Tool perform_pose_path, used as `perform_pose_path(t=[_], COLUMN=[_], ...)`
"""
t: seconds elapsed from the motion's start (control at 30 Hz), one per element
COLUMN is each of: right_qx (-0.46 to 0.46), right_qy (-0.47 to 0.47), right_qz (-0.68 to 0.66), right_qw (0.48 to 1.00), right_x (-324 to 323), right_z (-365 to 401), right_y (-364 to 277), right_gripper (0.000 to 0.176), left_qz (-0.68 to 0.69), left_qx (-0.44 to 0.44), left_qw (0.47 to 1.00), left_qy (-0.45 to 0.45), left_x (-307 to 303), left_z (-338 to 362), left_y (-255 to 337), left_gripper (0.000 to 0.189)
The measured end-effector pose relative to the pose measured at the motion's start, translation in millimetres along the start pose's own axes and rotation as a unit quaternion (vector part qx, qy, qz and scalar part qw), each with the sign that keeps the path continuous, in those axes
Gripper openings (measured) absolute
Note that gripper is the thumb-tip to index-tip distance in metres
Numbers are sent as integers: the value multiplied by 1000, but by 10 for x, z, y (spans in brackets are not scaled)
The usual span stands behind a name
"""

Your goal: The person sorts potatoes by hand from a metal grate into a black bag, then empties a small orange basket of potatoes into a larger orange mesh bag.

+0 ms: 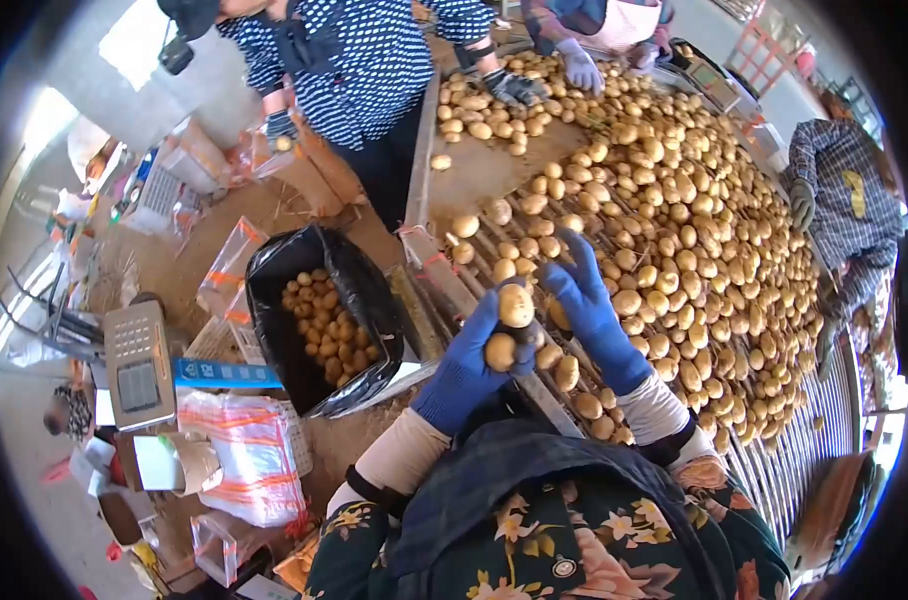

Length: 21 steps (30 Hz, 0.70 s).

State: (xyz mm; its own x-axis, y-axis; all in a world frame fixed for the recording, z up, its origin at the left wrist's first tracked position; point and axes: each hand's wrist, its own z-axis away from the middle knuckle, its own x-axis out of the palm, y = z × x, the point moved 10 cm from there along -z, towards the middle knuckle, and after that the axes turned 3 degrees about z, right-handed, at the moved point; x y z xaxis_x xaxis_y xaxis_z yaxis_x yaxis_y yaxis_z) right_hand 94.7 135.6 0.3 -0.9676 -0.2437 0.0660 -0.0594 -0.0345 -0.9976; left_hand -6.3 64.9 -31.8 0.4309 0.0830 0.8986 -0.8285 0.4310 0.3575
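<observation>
My left hand (470, 366), in a blue knit glove with dark fingertips, is closed around two potatoes. One pale potato (516, 306) sits on top; the other potato (500, 352) lies lower against the fingers. To its right, my right hand (596, 318), gloved in blue too, has its fingers apart and extended over the sorting table. A potato (559, 314) shows beside its palm, and I see no grip on it. Just below both hands, several loose potatoes (566, 374) lie along the slatted table's near edge.
A large heap of potatoes (674, 250) covers the slatted table (774, 485). Left of me stands a box lined with a black bag (274, 290), partly filled with potatoes. A scale (139, 365) and packed bags (242, 460) are farther left. Co-workers' gloved hands (514, 88) reach over the far side.
</observation>
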Motion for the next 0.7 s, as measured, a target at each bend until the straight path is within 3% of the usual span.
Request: perform_pose_path(t=[0.03,0.13,0.2,0.27,0.33,0.4,0.43,0.47,0.53,0.6,0.67,0.7], right_qx=[-48,-97,36,16,14,43,148,146,200,215,268,297], right_qy=[29,-5,-106,-156,-148,-161,-134,-131,-131,-174,-217,-140], right_qz=[226,252,150,126,168,-40,-60,-59,-197,-235,-350,-321], right_qw=[973,963,982,980,975,985,978,979,951,932,871,888], right_x=[-125,-74,93,338,312,281,224,225,312,340,613,603], right_z=[6,119,216,313,290,248,337,354,423,418,470,481], right_y=[-83,-181,-57,-174,-69,5,-39,-62,-31,240,281,404], right_gripper=[58,61,59,55,50,48,49,49,49,51,51,53], left_qz=[14,-18,-48,-250,-257,-210,-250,-250,40,59,52,54], left_qx=[-9,-20,-12,24,37,7,59,57,10,8,38,45], left_qw=[1000,999,998,965,961,978,966,966,998,995,996,995], left_qy=[-18,-29,-29,74,100,-23,-24,-28,51,77,65,69], left_x=[-15,-49,-11,-77,-112,178,86,-22,-363,-415,-440,-482], left_z=[0,-4,-24,-32,-17,125,156,110,39,118,265,349], left_y=[0,-19,-1,116,170,248,326,323,269,341,450,483], left_gripper=[48,47,45,43,41,45,49,49,50,48,45,45])
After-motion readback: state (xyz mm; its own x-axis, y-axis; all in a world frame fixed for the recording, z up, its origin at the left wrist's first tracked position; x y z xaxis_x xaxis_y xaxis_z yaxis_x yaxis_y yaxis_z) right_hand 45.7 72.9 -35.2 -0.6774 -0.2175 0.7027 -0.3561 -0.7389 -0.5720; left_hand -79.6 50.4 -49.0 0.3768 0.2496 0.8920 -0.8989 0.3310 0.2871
